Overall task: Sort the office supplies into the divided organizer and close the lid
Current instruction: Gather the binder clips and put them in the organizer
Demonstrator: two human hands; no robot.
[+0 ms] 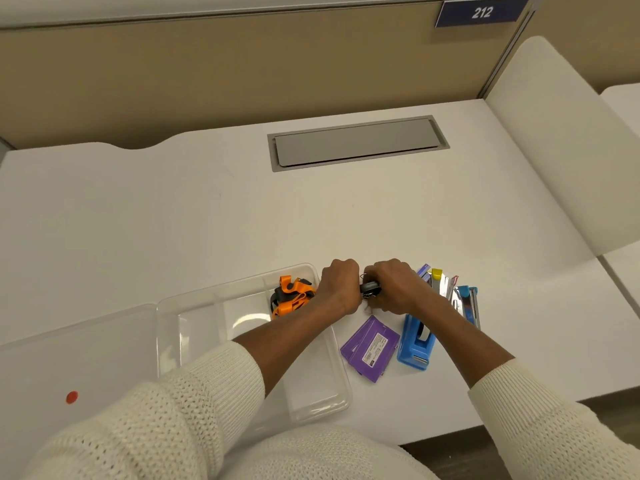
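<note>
A clear divided organizer (pixel 194 317) sits on the white desk, its open lid (pixel 69 355) lying flat to the left. Orange and black items (pixel 292 294) fill its far right compartment. My left hand (pixel 341 282) and my right hand (pixel 393 285) meet just right of the organizer, both closed around a bunch of black binder clips (pixel 370 289). To the right lie a purple staple box (pixel 370 348), a blue tape dispenser (pixel 415 344), a blue stapler (pixel 469 303) and several small supplies (pixel 438 280).
A grey cable hatch (pixel 356 142) is set into the desk at the back. A white side panel (pixel 554 147) rises on the right. A beige partition stands behind the desk. A red dot sticker (pixel 71 397) marks the lid.
</note>
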